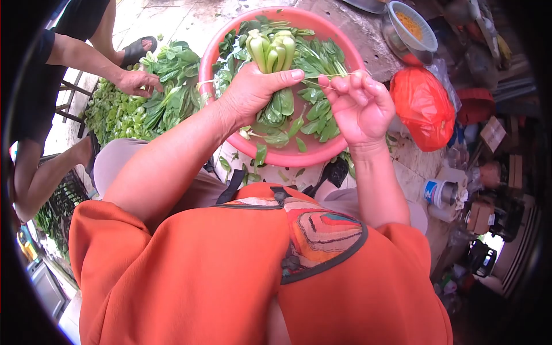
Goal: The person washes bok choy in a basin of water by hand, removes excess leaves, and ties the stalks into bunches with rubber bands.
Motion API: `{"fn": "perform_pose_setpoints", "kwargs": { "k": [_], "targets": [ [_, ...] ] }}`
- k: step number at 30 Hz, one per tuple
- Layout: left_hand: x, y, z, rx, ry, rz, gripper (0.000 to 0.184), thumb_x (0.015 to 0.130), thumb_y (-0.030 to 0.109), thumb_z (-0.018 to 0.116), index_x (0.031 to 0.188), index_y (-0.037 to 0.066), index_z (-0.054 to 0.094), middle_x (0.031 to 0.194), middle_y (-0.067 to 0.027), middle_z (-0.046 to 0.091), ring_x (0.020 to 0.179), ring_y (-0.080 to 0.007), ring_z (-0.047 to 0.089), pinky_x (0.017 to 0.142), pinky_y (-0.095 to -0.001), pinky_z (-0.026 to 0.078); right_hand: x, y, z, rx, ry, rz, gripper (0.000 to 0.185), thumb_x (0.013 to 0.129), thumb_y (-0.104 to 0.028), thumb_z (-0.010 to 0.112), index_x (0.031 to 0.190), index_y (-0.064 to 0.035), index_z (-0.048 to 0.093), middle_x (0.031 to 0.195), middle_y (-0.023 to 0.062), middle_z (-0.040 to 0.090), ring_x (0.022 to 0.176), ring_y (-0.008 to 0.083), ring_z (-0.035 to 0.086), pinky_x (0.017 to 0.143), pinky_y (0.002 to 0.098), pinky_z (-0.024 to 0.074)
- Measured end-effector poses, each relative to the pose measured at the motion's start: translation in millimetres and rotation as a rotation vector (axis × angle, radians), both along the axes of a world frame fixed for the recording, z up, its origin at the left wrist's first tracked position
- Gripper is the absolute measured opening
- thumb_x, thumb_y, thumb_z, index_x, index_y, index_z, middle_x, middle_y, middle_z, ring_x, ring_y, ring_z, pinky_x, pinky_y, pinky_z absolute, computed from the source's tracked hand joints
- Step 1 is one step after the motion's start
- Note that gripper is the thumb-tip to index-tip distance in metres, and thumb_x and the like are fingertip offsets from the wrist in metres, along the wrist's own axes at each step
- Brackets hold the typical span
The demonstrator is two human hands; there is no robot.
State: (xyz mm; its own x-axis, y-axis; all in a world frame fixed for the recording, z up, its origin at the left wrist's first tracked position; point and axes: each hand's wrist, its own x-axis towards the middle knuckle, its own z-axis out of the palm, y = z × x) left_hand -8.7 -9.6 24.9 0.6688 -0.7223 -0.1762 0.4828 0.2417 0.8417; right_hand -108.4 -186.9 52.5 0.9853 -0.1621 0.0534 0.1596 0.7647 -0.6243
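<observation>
My left hand (250, 95) is closed around a bunch of leafy greens (276, 109), with the pale stem ends (272, 50) pointing up and away and the leaves hanging toward me. My right hand (363, 109) has its fingers curled and pinches a thin light strand (313, 76) that stretches across from the bunch; its material is too fine to tell. Both hands are over a large pink basin (214, 54). More greens (325, 57) lie inside it in water, along with loose leaves.
At the left, another person's hand (137, 81) touches a heap of greens (172, 63) on the floor. A red plastic bag (422, 106) stands right of the basin, below a pale strainer bowl (428, 40). Loose leaves (253, 175) are scattered before my knees. Clutter lines the right side.
</observation>
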Motion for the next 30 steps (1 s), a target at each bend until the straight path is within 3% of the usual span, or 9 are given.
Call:
{"fn": "perform_pose_setpoints", "kwargs": {
  "k": [1, 5, 9, 14, 18, 20, 21, 28, 30],
  "targets": [
    [-0.3, -0.9, -4.7, 0.057, -0.115, 0.000, 0.036, 0.082, 0.020, 0.075, 0.110, 0.004, 0.059, 0.095, -0.0030, 0.064, 0.084, -0.0113, 0.060, 0.073, -0.0291, 0.053, -1.8, 2.3, 0.7, 0.043, 0.030, 0.032, 0.040, 0.090, -0.032, 0.055, 0.112, 0.0014, 0.059, 0.073, 0.0033, 0.054, 0.077, 0.0144, 0.055, 0.083, 0.0340, 0.0497],
    [-7.1, -1.3, -11.7, 0.149, -0.684, -0.008, 0.044, 0.081, 0.028, 0.076, 0.112, 0.004, 0.056, 0.095, -0.0059, 0.066, 0.086, -0.0160, 0.064, 0.076, -0.0321, 0.052, -5.5, -1.3, -15.9, 0.056, 0.261, 0.303, 0.077, 0.092, -0.053, 0.052, 0.143, -0.0004, 0.028, 0.098, 0.0035, 0.054, 0.071, 0.0105, 0.046, 0.066, 0.0267, 0.0431],
    [-6.2, 11.0, -12.2, 0.614, -1.002, -0.231, 0.043, 0.079, 0.036, 0.073, 0.106, 0.008, 0.054, 0.088, -0.0164, 0.067, 0.085, -0.0329, 0.067, 0.075, -0.0399, 0.052, -11.6, 0.7, -27.4, -0.040, 0.362, 0.282, 0.070, 0.093, -0.050, 0.053, 0.139, 0.0001, 0.036, 0.099, 0.0027, 0.055, 0.070, 0.0066, 0.045, 0.061, 0.0235, 0.0420],
    [-7.1, 5.3, -4.6, 0.943, -1.334, -0.475, 0.035, 0.083, 0.035, 0.066, 0.104, 0.008, 0.056, 0.082, -0.0103, 0.068, 0.078, -0.0312, 0.068, 0.069, -0.0425, 0.052, -15.1, 13.9, -22.3, -0.385, 0.527, 0.131, 0.033, 0.084, -0.011, 0.070, 0.114, -0.0004, 0.062, 0.079, -0.0017, 0.057, 0.064, 0.0039, 0.050, 0.052, 0.0177, 0.0387],
    [-15.4, -1.2, -5.9, 1.192, -1.277, -0.716, 0.040, 0.083, 0.032, 0.065, 0.108, 0.003, 0.056, 0.093, -0.0118, 0.070, 0.087, -0.0300, 0.068, 0.076, -0.0414, 0.053, -21.4, 34.0, -40.7, -0.879, 0.539, 0.042, 0.018, 0.081, -0.007, 0.071, 0.099, -0.0035, 0.071, 0.076, 0.0000, 0.060, 0.062, 0.0053, 0.048, 0.048, 0.0196, 0.0401],
    [-13.6, -0.3, -10.5, 1.159, -1.083, -0.865, 0.046, 0.081, 0.033, 0.068, 0.113, 0.002, 0.056, 0.102, -0.0176, 0.067, 0.098, -0.0303, 0.066, 0.083, -0.0387, 0.052, -23.2, 40.1, -48.4, -1.523, 0.307, -0.113, 0.020, 0.078, -0.006, 0.071, 0.098, -0.0054, 0.071, 0.077, 0.0030, 0.060, 0.062, 0.0067, 0.051, 0.052, 0.0211, 0.0443],
    [-11.8, -1.2, -17.7, 1.161, -1.081, -0.865, 0.046, 0.081, 0.033, 0.068, 0.113, 0.002, 0.056, 0.102, -0.0176, 0.067, 0.098, -0.0303, 0.066, 0.083, -0.0387, 0.052, -22.7, 46.6, -47.3, -1.574, 0.152, -0.114, 0.021, 0.076, -0.006, 0.071, 0.097, -0.0062, 0.071, 0.081, 0.0047, 0.058, 0.067, 0.0081, 0.055, 0.060, 0.0227, 0.0483],
    [19.1, 20.8, -9.2, 1.201, -0.908, -0.621, 0.054, 0.069, 0.031, 0.075, 0.112, 0.005, 0.056, 0.103, -0.0170, 0.067, 0.099, -0.0307, 0.065, 0.087, -0.0399, 0.050, -13.4, 31.6, -59.2, -1.017, 0.576, -0.015, 0.024, 0.083, -0.005, 0.065, 0.106, -0.0028, 0.065, 0.090, 0.0028, 0.064, 0.086, 0.0126, 0.063, 0.075, 0.0246, 0.0518],
    [34.6, 38.5, 8.2, 1.403, -1.033, -0.422, 0.038, 0.077, 0.021, 0.064, 0.110, 0.004, 0.056, 0.097, -0.0158, 0.068, 0.096, -0.0297, 0.066, 0.084, -0.0418, 0.051, -9.4, 12.7, -72.7, -0.842, 0.627, -0.033, 0.019, 0.079, -0.007, 0.066, 0.098, -0.0037, 0.067, 0.088, 0.0023, 0.065, 0.071, 0.0108, 0.062, 0.065, 0.0240, 0.0516]
  ]
}}
